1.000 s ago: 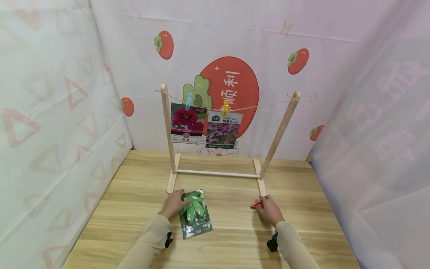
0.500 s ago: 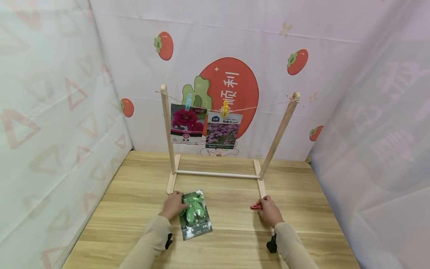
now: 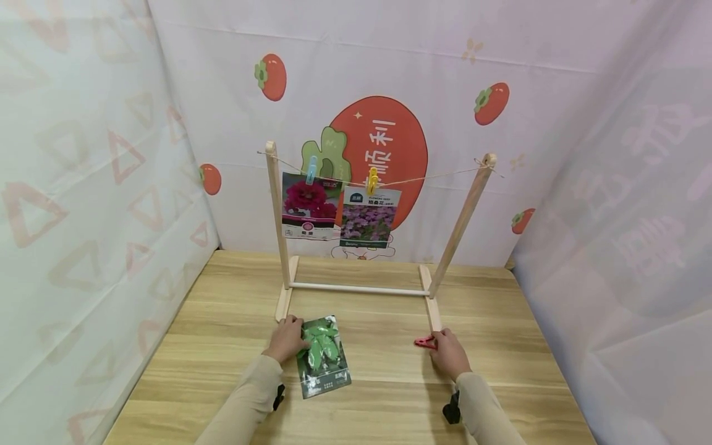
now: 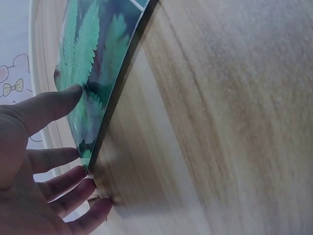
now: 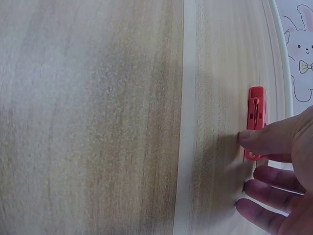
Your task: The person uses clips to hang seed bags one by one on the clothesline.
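In the head view, a green seed packet (image 3: pixel 324 364) lies on the wooden table (image 3: pixel 384 395), slightly turned. My left hand (image 3: pixel 286 339) is at its upper left edge. The left wrist view shows the thumb (image 4: pixel 66 100) over the packet's leafy face (image 4: pixel 88 49) and the index finger at its edge, pinching it; the other fingers are loosely bent. To the right, my right hand (image 3: pixel 449 352) pinches a red clothespin (image 3: pixel 425 342) by one end. From the right wrist, the thumb (image 5: pixel 257 139) crosses the clothespin (image 5: pixel 257 110), the index finger partly hidden behind it.
Behind the hands stands a wooden frame (image 3: pixel 460 228) with a string (image 3: pixel 439 175) across the top. A blue clothespin (image 3: pixel 311 170) holds a magenta flower packet (image 3: pixel 307 201), a yellow clothespin (image 3: pixel 372 180) a purple flower packet (image 3: pixel 368 222). Printed curtains (image 3: pixel 439 55) enclose the table.
The red clothespin has turned slightly in my right hand, its gripped end now nearer me, and the right fingers have shifted a little. My left hand and the green packet are almost still.
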A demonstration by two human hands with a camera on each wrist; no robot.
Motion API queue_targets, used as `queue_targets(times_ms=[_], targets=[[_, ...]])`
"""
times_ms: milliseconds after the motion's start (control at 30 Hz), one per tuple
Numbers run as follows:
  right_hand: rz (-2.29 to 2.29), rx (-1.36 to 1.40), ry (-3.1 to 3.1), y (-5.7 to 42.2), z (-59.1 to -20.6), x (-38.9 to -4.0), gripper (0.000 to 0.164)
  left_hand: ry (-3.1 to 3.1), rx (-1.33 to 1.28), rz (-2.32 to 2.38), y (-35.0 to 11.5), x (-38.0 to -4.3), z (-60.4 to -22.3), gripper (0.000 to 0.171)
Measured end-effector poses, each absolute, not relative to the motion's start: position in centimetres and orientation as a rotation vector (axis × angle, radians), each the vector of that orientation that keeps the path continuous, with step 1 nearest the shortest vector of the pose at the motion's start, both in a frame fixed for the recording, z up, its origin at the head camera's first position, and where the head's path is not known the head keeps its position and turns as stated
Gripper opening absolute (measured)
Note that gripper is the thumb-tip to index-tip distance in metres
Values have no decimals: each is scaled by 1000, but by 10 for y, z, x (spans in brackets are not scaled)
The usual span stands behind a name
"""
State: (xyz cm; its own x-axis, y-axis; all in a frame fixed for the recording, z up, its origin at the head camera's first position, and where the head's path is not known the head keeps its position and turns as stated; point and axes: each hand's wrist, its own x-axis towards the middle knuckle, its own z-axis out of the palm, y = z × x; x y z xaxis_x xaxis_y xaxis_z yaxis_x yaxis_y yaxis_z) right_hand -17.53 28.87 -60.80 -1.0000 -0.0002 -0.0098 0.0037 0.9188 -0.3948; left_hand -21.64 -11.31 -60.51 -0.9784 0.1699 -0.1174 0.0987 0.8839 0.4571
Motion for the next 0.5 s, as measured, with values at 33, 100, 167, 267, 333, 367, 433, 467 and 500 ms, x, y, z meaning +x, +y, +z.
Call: queue_targets(times_ms=[33, 100, 167, 267, 333, 367, 433, 467, 500], targets=[[-635, 5, 3065, 289, -608, -175, 41, 2908, 220, 682, -113, -216, -605, 61], [-643, 12, 3056, 290, -608, -175, 41, 2922, 234, 671, -114, -215, -604, 61], [-643, 8, 3054, 291, -608, -175, 41, 2930, 243, 666, -114, -214, -603, 61], [-646, 13, 3054, 291, -609, -176, 41, 2930, 250, 667, -115, -213, -601, 61], [-652, 20, 3056, 292, -610, -176, 40, 2927, 255, 662, -115, -213, -601, 61], [-653, 20, 3059, 292, -610, -176, 40, 2927, 258, 657, -115, -213, -601, 62], [-657, 18, 3061, 292, -611, -177, 37, 2928, 266, 649, -116, -213, -602, 61], [-659, 21, 3059, 293, -611, -177, 36, 2928, 270, 648, -116, -214, -602, 61], [-657, 22, 3059, 293, -611, -177, 35, 2929, 275, 649, -116, -214, -602, 60]])
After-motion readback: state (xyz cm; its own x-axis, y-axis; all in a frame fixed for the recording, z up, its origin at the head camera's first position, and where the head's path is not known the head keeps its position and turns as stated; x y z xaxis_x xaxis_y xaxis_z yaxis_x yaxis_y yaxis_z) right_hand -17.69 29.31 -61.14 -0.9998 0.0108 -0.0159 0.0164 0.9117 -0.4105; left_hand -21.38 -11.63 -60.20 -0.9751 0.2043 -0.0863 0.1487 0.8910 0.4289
